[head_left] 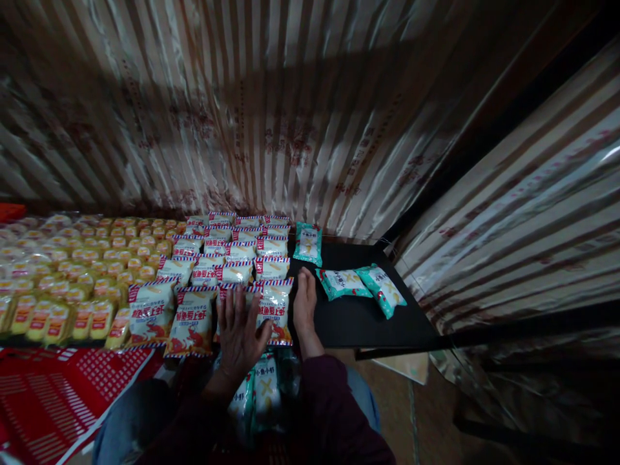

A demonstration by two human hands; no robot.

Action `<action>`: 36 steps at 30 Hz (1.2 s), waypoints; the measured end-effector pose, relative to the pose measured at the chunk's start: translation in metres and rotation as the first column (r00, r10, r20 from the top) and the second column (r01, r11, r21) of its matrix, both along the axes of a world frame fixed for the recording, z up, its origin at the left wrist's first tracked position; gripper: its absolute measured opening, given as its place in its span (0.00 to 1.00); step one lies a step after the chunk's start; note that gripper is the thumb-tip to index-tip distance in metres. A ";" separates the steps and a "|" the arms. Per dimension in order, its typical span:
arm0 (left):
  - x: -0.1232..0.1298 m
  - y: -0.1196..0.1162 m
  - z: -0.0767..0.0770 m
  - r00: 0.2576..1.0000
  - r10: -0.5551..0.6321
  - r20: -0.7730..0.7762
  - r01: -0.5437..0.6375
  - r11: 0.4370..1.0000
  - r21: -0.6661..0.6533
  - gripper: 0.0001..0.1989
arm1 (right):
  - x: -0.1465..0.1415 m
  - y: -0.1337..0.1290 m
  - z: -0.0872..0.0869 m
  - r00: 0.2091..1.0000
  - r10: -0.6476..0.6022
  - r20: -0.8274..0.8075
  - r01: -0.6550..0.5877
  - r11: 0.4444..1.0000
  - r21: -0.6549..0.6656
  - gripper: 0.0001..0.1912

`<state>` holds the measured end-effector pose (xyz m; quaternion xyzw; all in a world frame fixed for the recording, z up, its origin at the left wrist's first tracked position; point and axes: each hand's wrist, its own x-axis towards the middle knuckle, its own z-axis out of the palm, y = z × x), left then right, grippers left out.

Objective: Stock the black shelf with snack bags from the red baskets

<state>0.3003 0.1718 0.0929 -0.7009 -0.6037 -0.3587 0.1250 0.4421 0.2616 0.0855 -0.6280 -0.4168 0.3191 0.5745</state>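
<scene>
My left hand (239, 332) lies flat with fingers spread on the front row of snack bags (276, 303), which are pale with striped edges and red lettering. The bag beneath it is partly hidden. On edge at the right side of these rows, my right hand (304, 307) has its fingers stretched out and holds nothing; whether it touches the nearest bag I cannot tell. Right of it, a teal bag (341, 284) overlaps another teal bag (385, 290) on the black table (358, 326). A third teal bag (309, 244) lies farther back.
Several yellow packs (58, 320) fill the table's left part. A red basket (53, 400) stands below the front edge at left. More teal bags (266, 387) sit low between my arms. Striped plastic sheeting (300, 129) hangs behind the table; dark frame bars run at right.
</scene>
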 end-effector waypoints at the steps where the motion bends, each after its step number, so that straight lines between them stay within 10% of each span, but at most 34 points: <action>1: -0.001 -0.002 -0.001 1.000 0.012 0.005 -0.012 1.000 -0.002 0.39 | 0.001 -0.011 0.001 0.998 0.005 0.055 -0.006 1.000 0.020 0.29; 12: -0.015 -0.003 -0.011 0.992 0.123 0.035 -0.125 0.989 0.084 0.39 | -0.013 -0.074 -0.027 0.772 0.130 0.622 -0.245 0.964 0.103 0.30; 36: -0.015 -0.007 -0.028 0.987 0.114 0.116 -0.116 0.993 0.016 0.31 | -0.029 -0.065 -0.032 0.692 0.105 0.714 -0.188 0.981 0.038 0.32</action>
